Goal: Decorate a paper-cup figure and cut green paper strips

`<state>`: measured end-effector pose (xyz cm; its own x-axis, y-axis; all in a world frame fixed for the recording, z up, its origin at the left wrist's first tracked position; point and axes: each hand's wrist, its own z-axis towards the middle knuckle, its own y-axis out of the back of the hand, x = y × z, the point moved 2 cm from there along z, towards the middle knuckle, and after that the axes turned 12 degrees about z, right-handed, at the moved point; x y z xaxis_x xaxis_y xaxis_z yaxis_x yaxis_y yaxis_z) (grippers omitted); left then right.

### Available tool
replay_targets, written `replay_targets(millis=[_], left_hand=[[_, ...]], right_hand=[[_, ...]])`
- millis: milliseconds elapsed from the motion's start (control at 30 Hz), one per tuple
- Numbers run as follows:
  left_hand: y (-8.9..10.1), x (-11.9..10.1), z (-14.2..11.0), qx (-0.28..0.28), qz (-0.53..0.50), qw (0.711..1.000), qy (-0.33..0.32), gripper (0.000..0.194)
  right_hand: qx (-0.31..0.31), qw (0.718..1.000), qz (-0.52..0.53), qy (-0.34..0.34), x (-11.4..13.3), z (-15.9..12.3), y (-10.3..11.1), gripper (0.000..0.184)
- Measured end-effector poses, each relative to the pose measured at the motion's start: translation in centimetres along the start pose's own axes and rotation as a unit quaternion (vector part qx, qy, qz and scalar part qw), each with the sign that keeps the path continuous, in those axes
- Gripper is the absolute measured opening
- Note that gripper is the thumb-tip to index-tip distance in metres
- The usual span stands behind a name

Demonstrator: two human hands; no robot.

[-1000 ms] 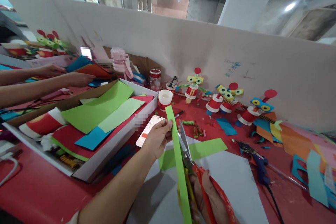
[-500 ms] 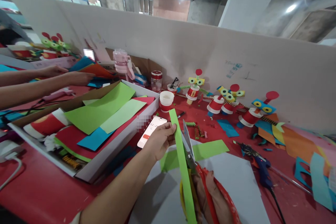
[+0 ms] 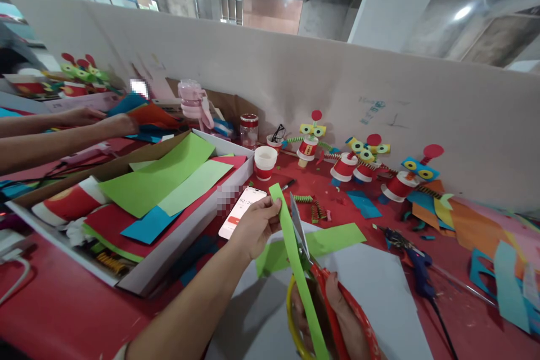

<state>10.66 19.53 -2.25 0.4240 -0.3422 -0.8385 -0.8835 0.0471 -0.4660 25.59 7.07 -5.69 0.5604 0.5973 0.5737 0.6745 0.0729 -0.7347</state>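
Between the thumb and fingers of my left hand (image 3: 257,225) is the upper part of a long green paper strip (image 3: 297,270). My right hand (image 3: 346,315) grips scissors (image 3: 327,284) with red and yellow handles. Their blades (image 3: 299,228) point up and away, right beside the strip, which crosses in front of part of them. Whether the blades touch the paper I cannot tell. Beneath both hands, another green paper piece (image 3: 333,241) lies on a white sheet (image 3: 375,281). A phone (image 3: 236,216) showing a timer lies just left of my left hand.
A box (image 3: 143,284) of coloured paper and a paper cup stands at left. Paper-cup robot figures (image 3: 343,167) line the partition. At right are a hot glue gun (image 3: 417,270) with its cord and paper scraps (image 3: 510,287). Another person's hands (image 3: 118,124) hold coloured sheets at far left.
The strip's top end has dipped slightly and its lower end has swung right. More of the yellow handle shows now. The view has shifted a little; both hands keep their hold.
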Motion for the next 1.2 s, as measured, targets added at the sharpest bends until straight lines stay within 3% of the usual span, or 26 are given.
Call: replay_targets(millis=[400, 667, 933, 1200], left_hand=[[1.1, -1.2, 0.4, -0.024, 0.05, 0.998, 0.029, 0.018], [0.9, -0.6, 0.0, 0.07, 0.068, 0.994, 0.057, 0.01], [0.1, -0.8, -0.4, 0.007, 0.036, 0.999, 0.025, 0.019], [0.1, -0.1, -0.2, 0.044, 0.074, 0.996, 0.019, 0.026]], right_hand=[[-0.02, 0.999, 0.008, 0.026, 0.3, -0.2, -0.5, 0.061], [-0.025, 1.0, 0.008, 0.017, 0.5, -0.4, -0.5, 0.065], [-0.038, 0.999, 0.019, 0.0, 0.2, -0.5, -0.2, 0.063], [-0.052, 0.997, 0.054, -0.001, 0.4, -0.6, -0.2, 0.059]])
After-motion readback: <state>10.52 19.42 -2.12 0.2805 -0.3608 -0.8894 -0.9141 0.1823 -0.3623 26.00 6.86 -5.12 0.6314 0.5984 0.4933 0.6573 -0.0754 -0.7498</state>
